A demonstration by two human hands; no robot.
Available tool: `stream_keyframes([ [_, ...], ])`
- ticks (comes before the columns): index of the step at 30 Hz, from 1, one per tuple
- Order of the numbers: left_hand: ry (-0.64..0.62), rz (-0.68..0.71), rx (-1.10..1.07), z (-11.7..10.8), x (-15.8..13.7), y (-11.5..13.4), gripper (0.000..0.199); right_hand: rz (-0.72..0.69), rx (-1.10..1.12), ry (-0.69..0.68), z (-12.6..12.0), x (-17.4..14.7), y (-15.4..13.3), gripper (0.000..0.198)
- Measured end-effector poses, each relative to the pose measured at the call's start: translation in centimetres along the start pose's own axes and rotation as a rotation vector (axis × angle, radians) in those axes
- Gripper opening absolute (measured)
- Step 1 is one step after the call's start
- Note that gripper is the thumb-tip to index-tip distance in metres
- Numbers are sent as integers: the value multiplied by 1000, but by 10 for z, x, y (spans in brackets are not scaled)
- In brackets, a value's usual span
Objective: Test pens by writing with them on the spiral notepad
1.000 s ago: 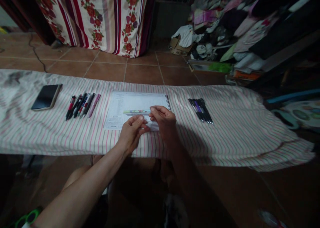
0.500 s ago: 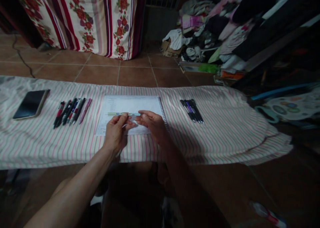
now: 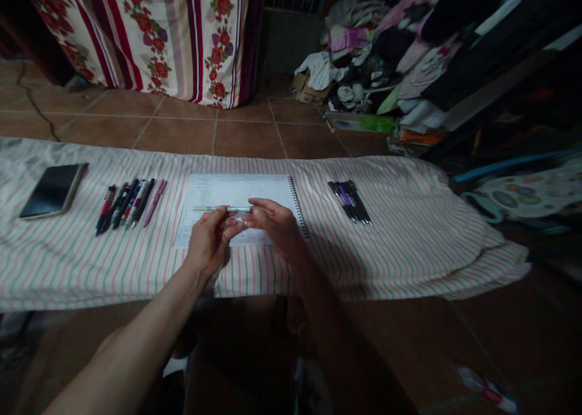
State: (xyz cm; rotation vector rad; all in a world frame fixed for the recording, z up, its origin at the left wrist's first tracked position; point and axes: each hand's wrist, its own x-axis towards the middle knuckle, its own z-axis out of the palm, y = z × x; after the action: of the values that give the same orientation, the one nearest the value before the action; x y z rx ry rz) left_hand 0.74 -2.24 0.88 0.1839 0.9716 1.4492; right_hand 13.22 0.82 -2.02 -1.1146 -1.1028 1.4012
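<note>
A light green and blue pen [image 3: 204, 208] lies level between my hands, above an open spiral notebook [image 3: 245, 188]. My left hand [image 3: 210, 233] pinches it near the middle between thumb and fingers. At its right end, my right hand [image 3: 275, 224] has thumb and fingers closed on the pen. Left of the notebook several pens [image 3: 130, 203] lie side by side, among them a pink pen [image 3: 155, 203]. To the right is a second group of pens [image 3: 351, 202], black with a purple one among them.
A phone [image 3: 52, 191] rests at the left of the long surface, which is covered by a striped cloth [image 3: 409, 221]. Beyond it are a floral curtain [image 3: 182, 45] and a heap of clothes [image 3: 359, 45] on the tiled floor. A bottle-like object [image 3: 486, 388] lies at lower right.
Both hands and the pen have shifted very slightly left, and the pen has turned a little in the fingers. The other things lie as before.
</note>
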Motion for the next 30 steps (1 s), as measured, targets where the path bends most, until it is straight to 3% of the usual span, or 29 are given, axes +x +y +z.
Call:
stream_keyframes([
  [6, 107, -157, -166, -3, 5, 12, 20, -109, -292, 187, -28, 3, -18, 24],
  [11, 133, -169, -202, -5, 4, 18, 24, -299, -754, 236, -54, -5, -26, 16],
  [14, 106, -152, -210, -5, 3, 18, 23, -332, -922, 224, -62, -7, -26, 18],
  [24, 149, -202, -181, 0, 5, 9, 19, -278, -1122, 121, -61, -10, -21, 18],
  [30, 150, -237, -182, 2, 5, 7, 21, -275, -1086, 110, -59, -9, -20, 15],
])
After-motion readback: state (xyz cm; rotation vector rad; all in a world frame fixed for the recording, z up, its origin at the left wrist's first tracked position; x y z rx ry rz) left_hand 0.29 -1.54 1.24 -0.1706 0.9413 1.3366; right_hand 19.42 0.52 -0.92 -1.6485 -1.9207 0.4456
